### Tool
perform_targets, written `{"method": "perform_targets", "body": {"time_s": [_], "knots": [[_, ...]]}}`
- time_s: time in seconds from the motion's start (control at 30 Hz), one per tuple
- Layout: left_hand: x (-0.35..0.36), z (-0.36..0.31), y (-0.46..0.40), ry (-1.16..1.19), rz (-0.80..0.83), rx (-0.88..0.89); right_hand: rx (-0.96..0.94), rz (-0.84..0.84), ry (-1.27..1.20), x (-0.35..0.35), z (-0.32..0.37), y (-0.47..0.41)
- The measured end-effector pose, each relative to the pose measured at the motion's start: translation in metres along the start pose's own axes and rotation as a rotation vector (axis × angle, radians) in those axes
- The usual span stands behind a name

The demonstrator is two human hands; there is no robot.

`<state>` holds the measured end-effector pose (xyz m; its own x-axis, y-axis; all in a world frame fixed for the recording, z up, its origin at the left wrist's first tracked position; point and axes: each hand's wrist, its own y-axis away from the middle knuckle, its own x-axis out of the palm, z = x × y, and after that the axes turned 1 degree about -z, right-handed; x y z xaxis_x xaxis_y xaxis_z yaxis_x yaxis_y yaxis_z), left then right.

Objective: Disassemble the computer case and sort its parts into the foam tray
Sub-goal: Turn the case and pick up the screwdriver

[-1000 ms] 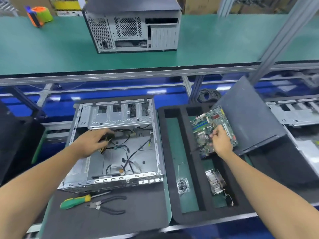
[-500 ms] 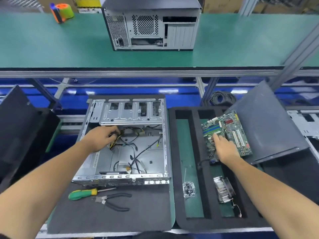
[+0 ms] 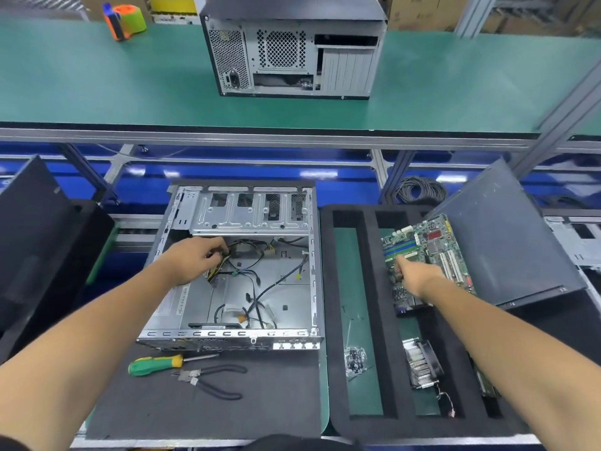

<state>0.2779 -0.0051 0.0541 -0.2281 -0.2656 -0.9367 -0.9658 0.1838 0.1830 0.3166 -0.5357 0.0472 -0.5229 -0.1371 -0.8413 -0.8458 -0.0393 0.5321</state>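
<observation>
- Reaching into the open computer case (image 3: 234, 271), the left hand (image 3: 195, 260) lay palm down with its fingers curled round a bundle of yellow and black cables (image 3: 216, 268) at the case's 10 o'clock.
- The right hand (image 3: 414, 275) stretched out over the motherboard (image 3: 432, 252), fingers pointing toward 11 o'clock and touching the board; whether they gripped it could not be told.
- The motherboard lay tilted at the far end of the foam tray (image 3: 370, 307), its 3 o'clock edge on a dark side panel (image 3: 507, 242).
- Nearer in the tray sat a heatsink with fan (image 3: 422, 362) and a small bag of screws (image 3: 355, 359).
- At the case's 6 o'clock lay a green screwdriver (image 3: 159, 364) and pliers (image 3: 211, 379), just beside each other.
- A second case (image 3: 292, 50) stood on the green bench at 12 o'clock.
</observation>
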Motion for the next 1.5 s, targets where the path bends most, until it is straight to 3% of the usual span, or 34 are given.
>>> {"method": "perform_targets", "body": {"time_s": [0.13,0.33,0.5,0.63,0.73,0.83,1.0,1.17,1.33,1.43,1.5], "knots": [[-0.002,-0.002,0.001,-0.005,0.014,-0.009,0.021,0.058,0.030,0.014,0.012,-0.003],[-0.004,-0.004,0.004,-0.002,0.010,-0.016,0.215,0.096,0.009,0.023,0.027,-0.005],[-0.007,-0.008,0.006,-0.011,0.005,-0.017,0.162,0.203,-0.133,0.029,0.031,0.001],[-0.008,-0.010,0.007,-0.028,-0.018,-0.021,0.167,-0.150,-0.254,0.018,0.053,0.003],[-0.006,-0.009,0.008,-0.037,-0.072,-0.024,-0.019,-0.520,-0.519,-0.006,0.086,0.003],[-0.007,-0.010,0.011,-0.107,-0.110,-0.049,-0.259,-0.675,-0.776,-0.037,0.134,0.015],[-0.007,-0.029,0.025,-0.119,-0.122,0.006,-0.596,-0.546,-0.620,-0.034,0.218,0.050],[0.006,-0.056,0.082,-0.219,-0.167,0.399,-0.710,-0.344,-0.578,0.004,0.268,0.084],[0.040,-0.051,0.151,-0.361,-0.385,0.776,-0.776,-0.245,-0.409,0.007,0.284,0.109],[0.076,-0.031,0.181,-0.465,-0.259,0.850,-0.843,-0.259,-0.054,0.018,0.292,0.115],[0.092,-0.013,0.192,-0.523,-0.023,0.663,-0.836,-0.255,0.049,0.018,0.295,0.115]]}}
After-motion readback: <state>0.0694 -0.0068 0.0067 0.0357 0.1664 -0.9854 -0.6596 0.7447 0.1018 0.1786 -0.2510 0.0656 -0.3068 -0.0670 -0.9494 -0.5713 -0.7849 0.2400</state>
